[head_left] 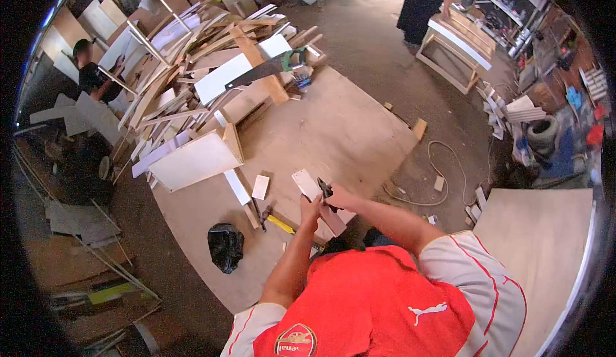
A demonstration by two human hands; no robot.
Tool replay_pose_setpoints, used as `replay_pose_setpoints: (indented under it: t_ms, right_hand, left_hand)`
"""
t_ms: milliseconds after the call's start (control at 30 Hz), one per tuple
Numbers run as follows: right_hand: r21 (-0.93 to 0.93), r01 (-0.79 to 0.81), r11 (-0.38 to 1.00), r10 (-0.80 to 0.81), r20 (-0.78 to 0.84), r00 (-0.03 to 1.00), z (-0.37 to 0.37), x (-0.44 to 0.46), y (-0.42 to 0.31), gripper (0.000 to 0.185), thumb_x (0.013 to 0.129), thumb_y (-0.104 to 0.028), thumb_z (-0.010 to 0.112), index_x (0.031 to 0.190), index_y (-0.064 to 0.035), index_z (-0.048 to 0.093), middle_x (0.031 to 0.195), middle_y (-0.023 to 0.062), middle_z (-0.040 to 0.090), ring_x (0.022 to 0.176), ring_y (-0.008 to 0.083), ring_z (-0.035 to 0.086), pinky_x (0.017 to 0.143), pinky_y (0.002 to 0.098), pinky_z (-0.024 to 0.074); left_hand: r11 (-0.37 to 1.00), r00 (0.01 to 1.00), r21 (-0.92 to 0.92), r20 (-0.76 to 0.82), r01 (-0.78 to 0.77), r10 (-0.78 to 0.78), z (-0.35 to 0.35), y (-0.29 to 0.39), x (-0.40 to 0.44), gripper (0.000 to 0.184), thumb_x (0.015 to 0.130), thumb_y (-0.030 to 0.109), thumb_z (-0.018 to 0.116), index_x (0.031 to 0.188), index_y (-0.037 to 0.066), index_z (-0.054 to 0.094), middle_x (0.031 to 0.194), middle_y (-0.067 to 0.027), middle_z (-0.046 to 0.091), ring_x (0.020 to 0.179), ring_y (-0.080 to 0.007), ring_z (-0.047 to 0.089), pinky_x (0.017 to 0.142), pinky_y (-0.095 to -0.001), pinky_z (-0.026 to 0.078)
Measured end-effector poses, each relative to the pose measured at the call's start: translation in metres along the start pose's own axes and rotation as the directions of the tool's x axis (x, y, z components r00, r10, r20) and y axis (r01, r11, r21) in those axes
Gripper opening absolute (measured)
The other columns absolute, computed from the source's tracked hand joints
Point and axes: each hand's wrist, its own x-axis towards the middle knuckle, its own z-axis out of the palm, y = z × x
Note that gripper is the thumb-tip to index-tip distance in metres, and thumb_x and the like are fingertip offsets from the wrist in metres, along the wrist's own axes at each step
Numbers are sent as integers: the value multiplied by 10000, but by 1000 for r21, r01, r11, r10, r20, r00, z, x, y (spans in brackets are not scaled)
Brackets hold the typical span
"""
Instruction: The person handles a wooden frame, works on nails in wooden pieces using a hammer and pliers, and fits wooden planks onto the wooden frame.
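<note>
A narrow pale board lies at a slant over the near edge of the plywood tabletop. My left hand is closed around the board's left edge. In my right hand is a small black hand tool, held against the board's right side; its exact kind is too small to tell. Left of my hands lie a small white block, a yellow-handled tool, a hammer and a black plastic bag.
Wood offcuts are heaped on the far left of the table, with a handsaw on top. A cord loops over the floor at right. One person stands by a wooden bench; another is at far left.
</note>
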Motion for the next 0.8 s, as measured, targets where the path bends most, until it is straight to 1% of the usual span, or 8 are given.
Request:
replay_pose_setpoints:
  t_ms: [233, 267, 400, 533, 633, 667, 767, 800]
  right_hand:
    - [-2, 147, 989, -145, 148, 978, 15, 117, 27, 424, 741, -100, 753, 1102, 38, 580, 1016, 185, 656, 901, 244, 658, 747, 380, 538]
    - [75, 23, 997, -37, 188, 981, -29, 67, -55, 434, 739, -103, 762, 1102, 49, 579, 1019, 189, 660, 924, 252, 662, 761, 384, 542]
    - [-84, 45, 995, -17, 306, 952, -48, 123, -45, 482, 741, -104, 766, 1155, 27, 556, 996, 200, 668, 867, 299, 679, 677, 421, 555]
    - [-217, 26, 976, 67, 412, 909, -50, 175, -28, 428, 809, -131, 671, 1205, -3, 569, 1013, 234, 684, 944, 334, 679, 761, 423, 547]
    - [-5, 272, 962, -239, 459, 855, -63, 187, -31, 485, 816, -117, 636, 1279, -9, 544, 1093, 247, 679, 1017, 365, 663, 872, 432, 520]
    - [12, 253, 967, -234, 425, 874, -42, 205, -6, 523, 808, -102, 629, 1319, -35, 542, 1139, 231, 679, 1054, 373, 654, 925, 431, 490]
    - [55, 425, 904, -413, 374, 830, -57, 198, -12, 473, 818, -98, 610, 1288, -50, 571, 1123, 219, 687, 1055, 356, 657, 924, 430, 489]
    - [-25, 360, 933, -302, 492, 816, -89, 182, -45, 508, 827, -83, 593, 1331, -52, 548, 1186, 220, 666, 1126, 355, 628, 976, 424, 470]
  left_hand:
    - [997, 963, -70, -267, 27, -45, 1, -42, 98, 456, 901, 137, 690, 1259, -33, 464, 1206, -183, 607, 1059, -239, 620, 907, -377, 500]
    - [996, 939, 86, -339, -23, 51, 8, -33, 102, 499, 899, 134, 693, 1300, -41, 451, 1230, -185, 599, 1073, -242, 610, 939, -381, 484]
    - [983, 923, 181, -369, -41, 107, 18, -25, 131, 661, 892, 94, 694, 1447, -20, 354, 1313, -197, 571, 1156, -254, 588, 973, -387, 468]
    - [998, 865, -53, -502, -45, 12, 33, -26, 154, 703, 883, 69, 710, 1470, 3, 329, 1315, -221, 558, 1155, -292, 585, 975, -397, 472]
    - [987, 778, 159, -616, -33, 125, 21, -44, 181, 721, 876, 66, 716, 1474, 0, 319, 1287, -220, 564, 1142, -302, 587, 974, -395, 474]
    - [977, 784, 126, -583, -171, 213, 21, -44, 176, 722, 867, 62, 717, 1470, -2, 325, 1256, -209, 576, 1131, -299, 589, 976, -401, 471]
    - [959, 726, 276, -647, -64, 235, 30, -30, 178, 721, 862, 50, 713, 1469, -5, 328, 1273, -212, 574, 1147, -300, 587, 975, -405, 472]
    - [924, 715, 358, -612, -131, 339, 28, -41, 179, 691, 873, 101, 710, 1464, 6, 367, 1298, -239, 567, 1160, -345, 588, 1000, -431, 465]
